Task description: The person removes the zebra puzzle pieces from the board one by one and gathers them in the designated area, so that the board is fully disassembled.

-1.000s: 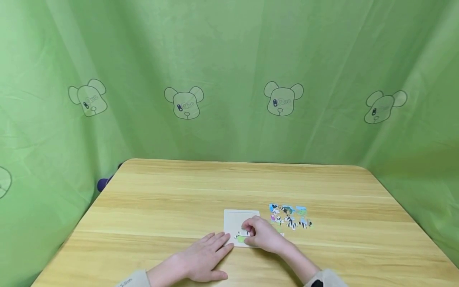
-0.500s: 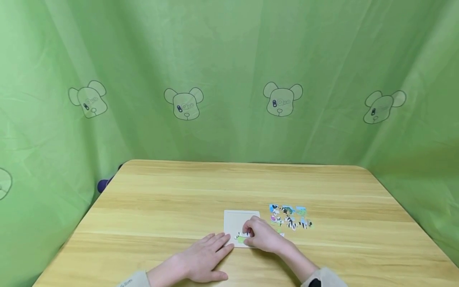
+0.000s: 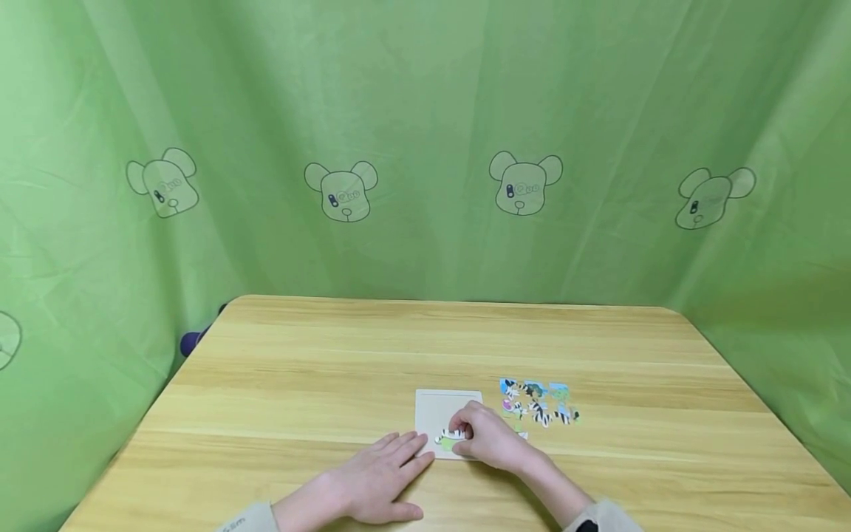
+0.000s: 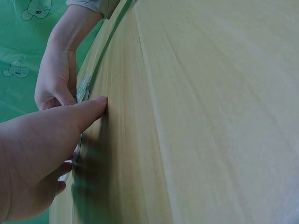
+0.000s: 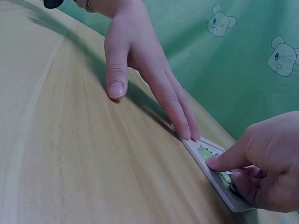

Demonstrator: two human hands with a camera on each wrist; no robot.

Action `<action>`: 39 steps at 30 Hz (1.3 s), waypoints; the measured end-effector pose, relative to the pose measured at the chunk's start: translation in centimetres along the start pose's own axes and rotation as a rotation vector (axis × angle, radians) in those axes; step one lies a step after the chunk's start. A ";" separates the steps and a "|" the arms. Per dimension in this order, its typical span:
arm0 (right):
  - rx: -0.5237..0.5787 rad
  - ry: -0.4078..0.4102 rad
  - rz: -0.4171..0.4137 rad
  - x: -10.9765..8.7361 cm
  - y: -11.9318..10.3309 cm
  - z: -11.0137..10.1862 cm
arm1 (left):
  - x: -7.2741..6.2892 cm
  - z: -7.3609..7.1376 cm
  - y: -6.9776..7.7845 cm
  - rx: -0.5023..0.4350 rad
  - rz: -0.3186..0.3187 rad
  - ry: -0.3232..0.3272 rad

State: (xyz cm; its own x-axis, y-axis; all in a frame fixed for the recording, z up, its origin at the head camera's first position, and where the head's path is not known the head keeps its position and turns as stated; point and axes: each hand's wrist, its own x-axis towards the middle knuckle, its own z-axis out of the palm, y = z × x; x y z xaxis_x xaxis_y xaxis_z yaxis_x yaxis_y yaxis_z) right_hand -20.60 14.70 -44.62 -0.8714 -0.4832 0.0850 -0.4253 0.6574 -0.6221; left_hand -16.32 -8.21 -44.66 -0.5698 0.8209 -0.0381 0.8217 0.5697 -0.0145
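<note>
A small pale puzzle board [image 3: 433,406] lies on the wooden table. My left hand [image 3: 379,476] is flat with straight fingers, its fingertips resting on the board's left edge. Over the board's lower right, my right hand [image 3: 492,436] pinches a puzzle piece [image 3: 454,434] with black and white stripes between thumb and curled fingers; much of it is hidden. A green part of the picture [image 3: 446,445] shows just below. In the right wrist view the right thumb [image 5: 224,160] presses down at the green picture, inside the board's raised rim [image 5: 204,169].
Several loose zebra puzzle pieces [image 3: 540,414] lie right of the board, some with blue sky or green leaves. Another piece [image 3: 521,434] lies close beside the right wrist. A green curtain with bear heads surrounds the table [image 3: 319,355]. Something purple [image 3: 189,342] shows past the left edge.
The right fingers shift slightly over the board, and the striped piece under them shows a little differently. The left hand and the loose pieces stay in place.
</note>
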 end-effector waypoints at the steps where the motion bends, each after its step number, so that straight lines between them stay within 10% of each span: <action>1: 0.006 0.004 0.001 0.0 0.0 0.0 | 0.0 0.0 0.0 0.001 0.001 0.002; 20: 0.368 0.016 0.040 -1.3 1.6 -1.7 | 0.0 -0.1 0.2 -0.012 -0.004 -0.027; 39: 0.398 0.126 0.237 -6.3 6.8 -6.3 | -0.2 0.1 0.1 -0.006 -0.006 -0.013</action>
State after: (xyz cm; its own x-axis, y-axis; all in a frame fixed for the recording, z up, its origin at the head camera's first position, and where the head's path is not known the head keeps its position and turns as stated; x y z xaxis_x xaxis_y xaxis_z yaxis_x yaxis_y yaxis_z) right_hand -19.51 25.90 -44.47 -0.9664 -0.2566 -0.0169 -0.1058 0.4565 -0.8834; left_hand -16.14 -8.30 -44.71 -0.5749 0.8167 -0.0505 0.8179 0.5752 -0.0086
